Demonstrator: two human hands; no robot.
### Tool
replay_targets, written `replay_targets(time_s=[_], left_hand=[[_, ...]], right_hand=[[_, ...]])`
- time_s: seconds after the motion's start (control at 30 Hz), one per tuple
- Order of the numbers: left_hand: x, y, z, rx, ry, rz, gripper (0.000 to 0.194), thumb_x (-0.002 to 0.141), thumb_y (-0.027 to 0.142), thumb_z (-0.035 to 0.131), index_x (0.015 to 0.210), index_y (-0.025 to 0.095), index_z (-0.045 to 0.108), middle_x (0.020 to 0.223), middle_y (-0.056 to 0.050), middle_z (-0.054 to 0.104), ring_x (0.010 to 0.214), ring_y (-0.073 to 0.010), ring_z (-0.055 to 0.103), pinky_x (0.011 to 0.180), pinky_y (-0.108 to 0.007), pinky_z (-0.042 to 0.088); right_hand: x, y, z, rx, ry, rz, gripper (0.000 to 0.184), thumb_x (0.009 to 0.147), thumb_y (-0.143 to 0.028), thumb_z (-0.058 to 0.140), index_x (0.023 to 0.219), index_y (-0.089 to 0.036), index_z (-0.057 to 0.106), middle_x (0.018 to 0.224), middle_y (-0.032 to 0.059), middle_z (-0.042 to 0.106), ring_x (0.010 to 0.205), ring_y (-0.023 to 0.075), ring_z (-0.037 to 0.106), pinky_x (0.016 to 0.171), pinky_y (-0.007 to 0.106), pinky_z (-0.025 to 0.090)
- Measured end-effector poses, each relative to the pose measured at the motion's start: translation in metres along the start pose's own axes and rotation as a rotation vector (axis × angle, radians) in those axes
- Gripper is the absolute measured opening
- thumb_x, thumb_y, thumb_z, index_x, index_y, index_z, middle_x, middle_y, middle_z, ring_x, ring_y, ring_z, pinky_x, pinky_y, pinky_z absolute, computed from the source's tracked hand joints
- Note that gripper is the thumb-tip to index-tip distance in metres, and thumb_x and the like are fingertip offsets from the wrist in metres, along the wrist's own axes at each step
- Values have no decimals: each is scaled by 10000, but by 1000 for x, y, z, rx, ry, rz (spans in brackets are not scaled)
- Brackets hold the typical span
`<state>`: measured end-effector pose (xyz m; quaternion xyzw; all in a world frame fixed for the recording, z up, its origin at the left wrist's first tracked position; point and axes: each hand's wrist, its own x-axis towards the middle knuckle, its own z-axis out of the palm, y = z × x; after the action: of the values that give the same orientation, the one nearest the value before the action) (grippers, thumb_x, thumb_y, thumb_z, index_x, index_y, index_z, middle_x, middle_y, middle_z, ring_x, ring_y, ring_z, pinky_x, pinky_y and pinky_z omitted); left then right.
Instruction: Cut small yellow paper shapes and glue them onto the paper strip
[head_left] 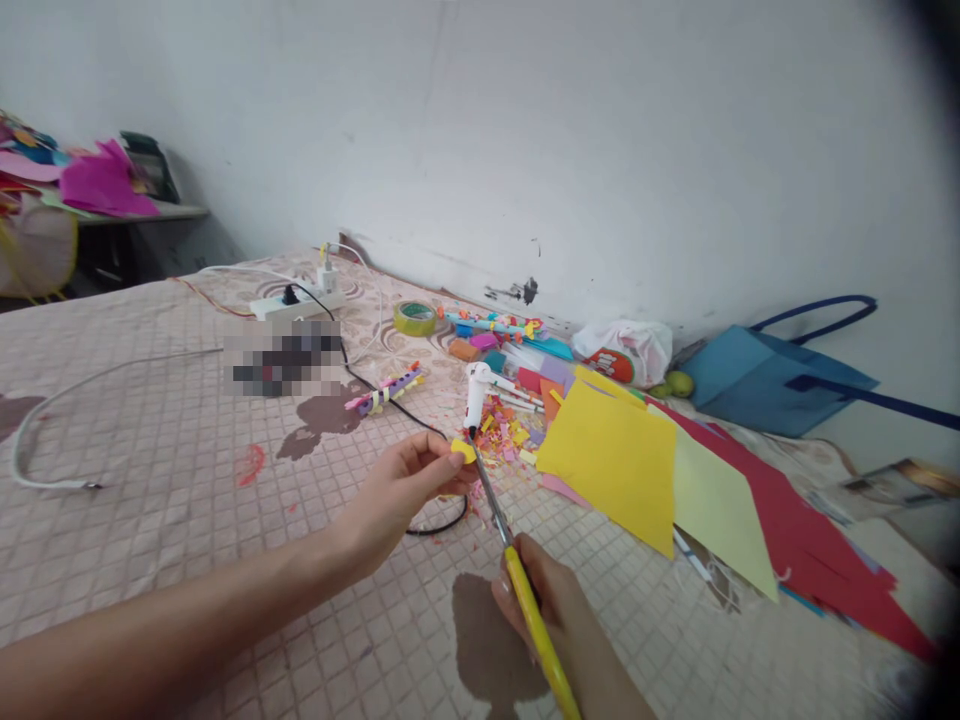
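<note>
1. Yellow-handled scissors point(519, 575) are, in the head view, at the lower centre, held above a pale cloth point(187, 530) with a grid pattern and dark brown motifs.
2. On that cloth, beyond the hands, lie many small paper scraps point(501, 432), a white glue gun point(475, 395) and a roll of tape point(415, 319). Further back, a white power strip point(270, 305) has plugs in it; a patch in front of it is blurred out.
3. To the right, a yellow sheet point(611, 450) partly covers a pale green sheet point(716, 500), with red paper point(795, 510) beyond.
4. A plain, marked white wall point(480, 150) closes the room behind; a blue bag point(765, 380) leans near it at the right, and a magenta sheet point(109, 180) lies on a separate table point(184, 212) at the far left.
5. The scissors point away from the wearer, their long axis slanting from lower right to upper left, the tips beside a small yellow paper piece point(463, 451). Whether the blades are parted is unclear.
6. The right hand point(559, 595) is closed around the handle; the left hand point(405, 475) pinches the paper piece between thumb and fingers.
</note>
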<state>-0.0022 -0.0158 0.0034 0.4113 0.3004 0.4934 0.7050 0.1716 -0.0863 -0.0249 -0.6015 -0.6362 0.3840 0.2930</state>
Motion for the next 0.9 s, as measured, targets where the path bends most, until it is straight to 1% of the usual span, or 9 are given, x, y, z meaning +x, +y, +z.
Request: replay_targets(time_s=[0.17, 0.4, 0.57, 0.8, 0.9], left_hand=[[0, 0, 0, 10, 4, 2, 156, 785, 272, 625, 762, 155, 524, 739, 2, 655, 716, -104, 604, 734, -252, 475], [0, 0, 0, 19, 14, 3, 160, 787, 284, 618, 776, 155, 525, 736, -4, 654, 710, -110, 605, 736, -265, 473], [1, 2, -1, 21, 19, 2, 158, 788, 283, 616, 779, 151, 530, 741, -9, 654, 709, -114, 606, 740, -276, 475], [2, 2, -3, 26, 17, 9, 150, 790, 280, 614, 767, 148, 545, 731, -8, 649, 699, -108, 602, 712, -255, 477], [2, 3, -3, 32, 12, 14, 148, 793, 280, 610, 765, 148, 549, 729, -7, 647, 692, -103, 598, 714, -253, 477]], right_hand=[[-1, -4, -4, -5, -23, -11, 249, 754, -390, 498, 655, -215, 352, 502, -63, 408, 470, 87, 368, 438, 199, 276], [-2, -9, -7, -1, -23, -1, 237, 732, -364, 511, 644, -213, 351, 514, -63, 390, 481, 88, 358, 448, 200, 275], [-3, -8, -8, -26, -24, 6, 248, 747, -378, 505, 641, -212, 353, 507, -71, 352, 481, 88, 325, 448, 204, 250], [-4, -12, -10, -34, -47, 27, 255, 746, -400, 495, 644, -212, 355, 518, -70, 348, 484, 91, 331, 459, 210, 249], [-3, -16, -11, -29, -59, 42, 246, 735, -383, 505, 640, -212, 356, 518, -68, 365, 475, 89, 340, 457, 209, 251]])
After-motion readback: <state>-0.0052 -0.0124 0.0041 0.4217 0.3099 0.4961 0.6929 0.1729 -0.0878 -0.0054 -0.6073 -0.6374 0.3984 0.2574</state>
